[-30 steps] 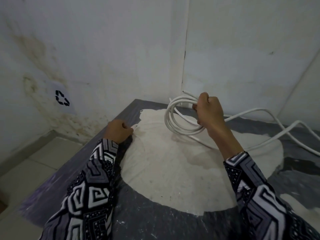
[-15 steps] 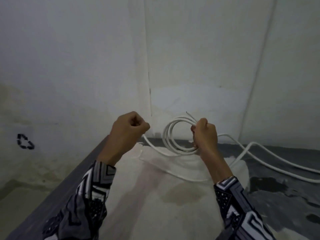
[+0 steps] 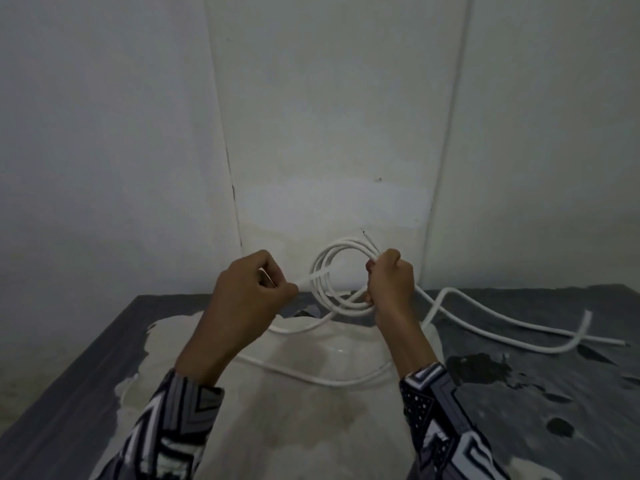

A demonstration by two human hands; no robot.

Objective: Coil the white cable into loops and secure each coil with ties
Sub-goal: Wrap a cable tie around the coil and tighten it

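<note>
My right hand grips the right side of a small coil of white cable, held upright above the table near the wall. A short cable end pokes up from the coil beside my fingers. My left hand is closed in a fist left of the coil and pinches a thin white strip, which reaches to the coil's left side. The loose rest of the cable trails from the coil over the table to the right, and another stretch curves across the white patch between my arms.
The table is dark grey with a large worn white patch in the middle. White walls stand close behind it, meeting in a corner. The table's left edge drops off to the floor.
My left hand rose from the table's left side with the thin strip and came up next to the coil. The camera tilted up and to the right. My right hand kept its hold.
</note>
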